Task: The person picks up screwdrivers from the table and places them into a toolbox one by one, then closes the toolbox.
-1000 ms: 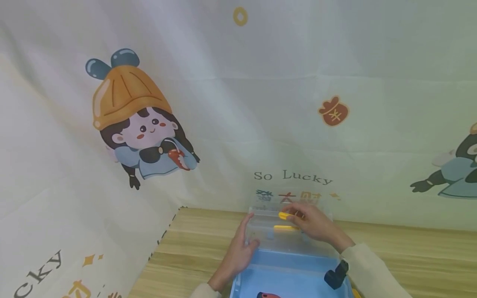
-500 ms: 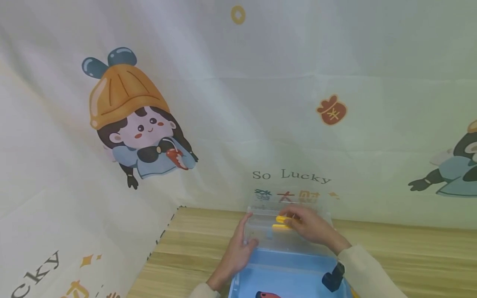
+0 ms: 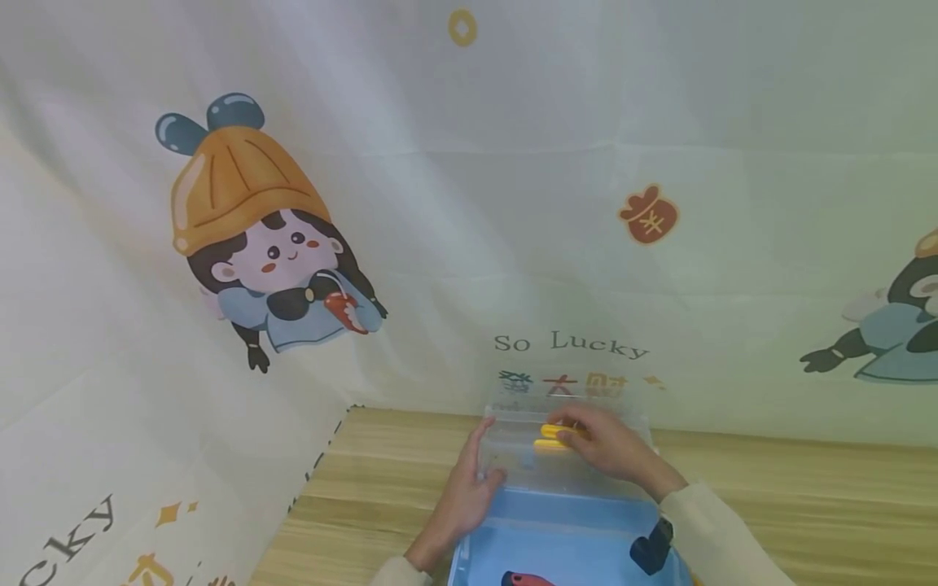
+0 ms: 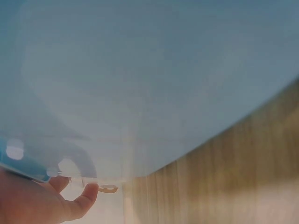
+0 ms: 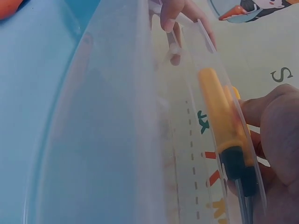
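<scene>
A blue box [image 3: 564,517] stands on the wooden table with its clear lid [image 3: 513,457] raised at the back. On the lid's left edge, my left hand [image 3: 466,492] has its thumb in front and fingers behind. My right hand [image 3: 608,443] pinches a yellow-handled screwdriver [image 5: 216,105] against the lid; its black collar and metal shaft show in the right wrist view. A second yellow shape [image 3: 548,444] lies just below it in the head view; I cannot tell whether it is another handle or a reflection.
A red and black item [image 3: 526,579] lies in the box, cut off by the frame. A black angular piece [image 3: 652,547] sits by the right sleeve. Behind the table [image 3: 396,456] hangs a pale printed cloth [image 3: 440,244].
My right hand has moved slightly down with the screwdriver, bringing it nearer to the lower yellow shape. The left hand keeps its place on the lid. The head view has shifted a little.
</scene>
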Demonstrator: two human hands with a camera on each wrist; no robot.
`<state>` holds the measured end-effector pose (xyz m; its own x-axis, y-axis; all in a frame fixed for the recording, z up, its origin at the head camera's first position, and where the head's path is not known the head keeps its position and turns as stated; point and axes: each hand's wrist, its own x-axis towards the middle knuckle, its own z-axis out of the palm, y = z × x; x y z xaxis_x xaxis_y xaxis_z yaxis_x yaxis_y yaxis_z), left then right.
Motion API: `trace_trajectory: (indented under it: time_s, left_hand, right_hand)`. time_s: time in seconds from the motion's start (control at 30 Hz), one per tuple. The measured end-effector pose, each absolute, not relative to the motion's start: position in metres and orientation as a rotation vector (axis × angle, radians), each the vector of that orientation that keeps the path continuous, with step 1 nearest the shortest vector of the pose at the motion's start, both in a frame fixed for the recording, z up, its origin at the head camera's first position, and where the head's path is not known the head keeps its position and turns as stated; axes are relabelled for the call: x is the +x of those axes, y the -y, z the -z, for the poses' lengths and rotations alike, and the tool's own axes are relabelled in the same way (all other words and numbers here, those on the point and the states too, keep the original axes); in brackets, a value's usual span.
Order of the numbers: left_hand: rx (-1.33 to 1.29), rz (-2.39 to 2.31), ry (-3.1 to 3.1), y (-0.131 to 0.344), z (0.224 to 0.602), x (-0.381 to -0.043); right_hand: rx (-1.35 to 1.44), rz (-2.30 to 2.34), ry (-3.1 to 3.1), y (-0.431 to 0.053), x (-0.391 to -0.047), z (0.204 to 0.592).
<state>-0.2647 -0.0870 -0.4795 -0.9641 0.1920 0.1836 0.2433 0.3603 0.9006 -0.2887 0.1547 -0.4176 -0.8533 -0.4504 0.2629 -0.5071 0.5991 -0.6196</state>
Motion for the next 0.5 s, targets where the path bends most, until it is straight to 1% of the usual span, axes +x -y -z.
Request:
trace_trajectory:
  time_s: [0.33, 0.5]
  left_hand:
    - [-0.422, 1.7, 2.548, 0.0871, 0.479, -0.2639]
    - [-0.424, 1.697, 2.55, 0.087, 0.4784, -0.2636]
  right_hand:
    - [0.856, -1.065, 2.698, -0.1555, -0.2893, 0.422]
    - [0.819, -1.068, 2.724, -0.1545, -0.2892, 0.4225]
